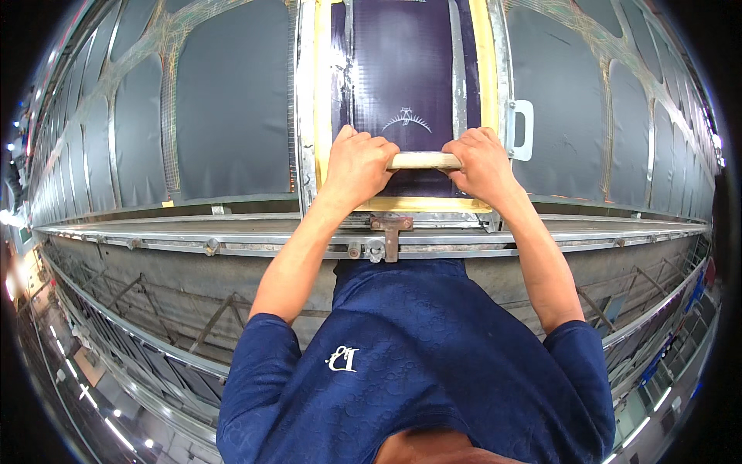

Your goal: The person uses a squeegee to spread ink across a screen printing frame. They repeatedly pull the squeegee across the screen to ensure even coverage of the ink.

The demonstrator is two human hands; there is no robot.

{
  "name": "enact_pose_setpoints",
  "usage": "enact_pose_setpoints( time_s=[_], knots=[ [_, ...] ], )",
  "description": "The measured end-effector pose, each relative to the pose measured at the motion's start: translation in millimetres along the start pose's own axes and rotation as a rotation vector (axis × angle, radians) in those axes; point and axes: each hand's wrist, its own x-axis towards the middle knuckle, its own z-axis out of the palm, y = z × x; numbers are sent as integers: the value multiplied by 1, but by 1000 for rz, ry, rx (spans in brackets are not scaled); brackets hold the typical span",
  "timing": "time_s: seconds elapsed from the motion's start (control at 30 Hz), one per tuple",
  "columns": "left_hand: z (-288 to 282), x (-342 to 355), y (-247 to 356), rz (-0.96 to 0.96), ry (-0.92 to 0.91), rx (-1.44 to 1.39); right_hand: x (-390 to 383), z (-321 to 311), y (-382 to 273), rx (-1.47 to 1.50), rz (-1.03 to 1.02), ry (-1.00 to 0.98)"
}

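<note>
Both ends of a squeegee's pale wooden handle are gripped, one by each hand. My left hand is wrapped round its left end, and my right hand closes on the right end. Below the handle, its blade cannot be made out. The squeegee lies crosswise over the near part of a printing screen, whose mesh looks dark purple. A small pale curved design shows on the mesh just beyond the handle. Yellow strips line the inside of the metal screen frame.
A white loop handle sticks out from the frame's right side. Dark fabric pieces lie along the long table on both sides. A metal rail runs along the near edge, with a rusty bracket in front of my body.
</note>
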Motion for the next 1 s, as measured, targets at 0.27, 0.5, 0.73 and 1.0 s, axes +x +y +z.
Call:
enact_pose_setpoints(
  time_s=[0.27, 0.5, 0.73, 1.0],
  knots=[
    [-52, 164, -79, -14, -31, 124, 152, -61, 94, -80, 56, -72],
    [-74, 335, -174, -59, -68, 225, 317, -108, 201, -58, 48, -81],
    [-78, 353, -175, -108, -78, 103, 336, -115, 208, -1, 123, -92],
    [-42, 240, -130, -38, -26, 143, 226, -71, 140, 7, 104, -90]
  ],
)
